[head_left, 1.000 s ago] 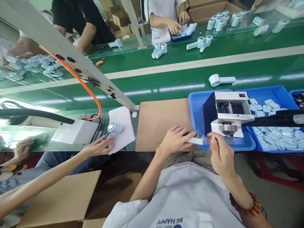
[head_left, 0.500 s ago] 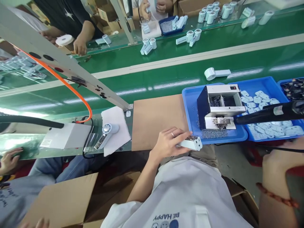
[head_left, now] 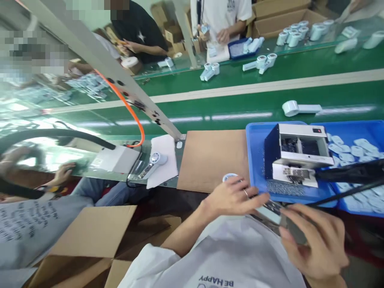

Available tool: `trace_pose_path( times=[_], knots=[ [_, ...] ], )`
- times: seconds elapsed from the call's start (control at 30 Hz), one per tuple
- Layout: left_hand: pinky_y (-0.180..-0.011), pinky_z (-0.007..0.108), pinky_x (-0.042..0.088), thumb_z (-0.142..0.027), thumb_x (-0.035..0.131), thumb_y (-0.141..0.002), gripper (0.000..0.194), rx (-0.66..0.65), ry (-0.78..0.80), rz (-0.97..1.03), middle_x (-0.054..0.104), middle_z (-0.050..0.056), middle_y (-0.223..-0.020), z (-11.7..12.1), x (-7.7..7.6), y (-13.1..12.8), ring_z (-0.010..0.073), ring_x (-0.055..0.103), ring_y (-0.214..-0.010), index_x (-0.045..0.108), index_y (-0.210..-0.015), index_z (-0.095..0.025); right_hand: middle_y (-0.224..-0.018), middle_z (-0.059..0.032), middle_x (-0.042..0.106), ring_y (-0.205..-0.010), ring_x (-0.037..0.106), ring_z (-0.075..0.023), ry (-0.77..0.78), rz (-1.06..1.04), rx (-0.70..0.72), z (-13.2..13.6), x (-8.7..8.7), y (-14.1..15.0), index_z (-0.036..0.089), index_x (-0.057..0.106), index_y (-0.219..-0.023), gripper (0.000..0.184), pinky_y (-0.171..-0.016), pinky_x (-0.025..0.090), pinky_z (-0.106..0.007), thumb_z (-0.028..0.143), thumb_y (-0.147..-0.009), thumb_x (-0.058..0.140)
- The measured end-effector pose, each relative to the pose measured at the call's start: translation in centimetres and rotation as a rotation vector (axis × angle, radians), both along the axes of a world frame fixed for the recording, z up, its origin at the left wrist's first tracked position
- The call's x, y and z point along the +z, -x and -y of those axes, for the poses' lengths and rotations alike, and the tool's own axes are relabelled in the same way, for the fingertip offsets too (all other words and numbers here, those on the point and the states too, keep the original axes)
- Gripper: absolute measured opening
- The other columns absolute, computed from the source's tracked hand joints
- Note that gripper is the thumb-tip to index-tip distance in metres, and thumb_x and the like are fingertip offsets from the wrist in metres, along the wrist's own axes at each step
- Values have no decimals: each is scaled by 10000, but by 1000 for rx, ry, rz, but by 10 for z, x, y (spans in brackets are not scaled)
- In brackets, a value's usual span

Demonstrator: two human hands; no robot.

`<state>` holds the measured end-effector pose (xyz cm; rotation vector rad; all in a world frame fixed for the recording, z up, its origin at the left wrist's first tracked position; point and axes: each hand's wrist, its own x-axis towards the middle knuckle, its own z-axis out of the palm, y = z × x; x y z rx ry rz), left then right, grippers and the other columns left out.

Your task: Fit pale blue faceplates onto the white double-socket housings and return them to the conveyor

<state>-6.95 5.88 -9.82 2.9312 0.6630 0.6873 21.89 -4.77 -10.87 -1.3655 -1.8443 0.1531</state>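
A pale blue handheld fan [head_left: 271, 214] is in my left hand [head_left: 232, 196], whose fingers wrap round the handle. Its round head [head_left: 229, 176] peeks out beyond my knuckles, and dark inner parts show along the open side of the handle. My right hand [head_left: 318, 236] is at the handle's far end, thumb and fingers curled towards each other. Motion blur hides what, if anything, it pinches. Both hands are above my lap, at the front edge of the bench. A brown cardboard sheet [head_left: 216, 156] lies just beyond my left hand.
On the right, a blue tray [head_left: 255, 140] bears a screw feeder [head_left: 303, 144] and loose screws; a black rod-shaped tool [head_left: 348, 172] crosses it. Another blue tray holds small pale plates [head_left: 357, 150]. Fans lie on white cloth [head_left: 165, 172] and the green belt [head_left: 240, 110]. Co-workers sit nearby.
My right hand has come in from the right to the end of the fan's handle. My left hand still grips the fan, now turned so that its head shows. The view has shifted.
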Motion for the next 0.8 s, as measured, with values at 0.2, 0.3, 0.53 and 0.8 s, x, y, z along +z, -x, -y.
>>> trace_pose_path(
  times=[0.2, 0.3, 0.53, 0.8],
  knots=[
    [-873, 386, 641, -324, 786, -1127, 243, 26, 85, -60, 910, 69, -1258, 44, 1, -1, 215, 796, -989, 776, -1369, -309, -1273, -20, 812, -1001, 843, -216, 303, -75, 264, -10, 17, 44, 283, 701, -1534, 401, -798, 712, -280, 594, -1293, 625],
    [-1248, 538, 630, -617, 909, -1030, 667, 243, 445, -31, 818, 151, -1598, 60, -1, 23, 339, 791, -1387, 706, -1567, -277, -1346, 2, 804, -1136, 849, -235, 573, -147, 229, 3, 10, 35, 312, 802, -1427, 359, -911, 740, -250, 606, -1240, 716],
    [-890, 329, 654, -608, 1097, -696, 721, 467, 1429, 435, 889, 48, -1116, 105, -31, 58, 233, 832, -953, 815, -1239, -226, -1386, -17, 796, -1212, 835, -250, 867, -98, 449, 15, -19, 36, 332, 833, -1474, 410, -982, 730, -269, 621, -1253, 643],
    [-803, 308, 596, -321, 1055, -581, 508, 733, 1402, 678, 851, 12, -979, 162, -42, 20, 202, 753, -849, 843, -1032, -221, -1073, -16, 796, -932, 822, -278, 971, 285, 738, 5, -27, 34, 335, 833, -1332, 307, -719, 597, -315, 342, -1075, 663]
  ],
)
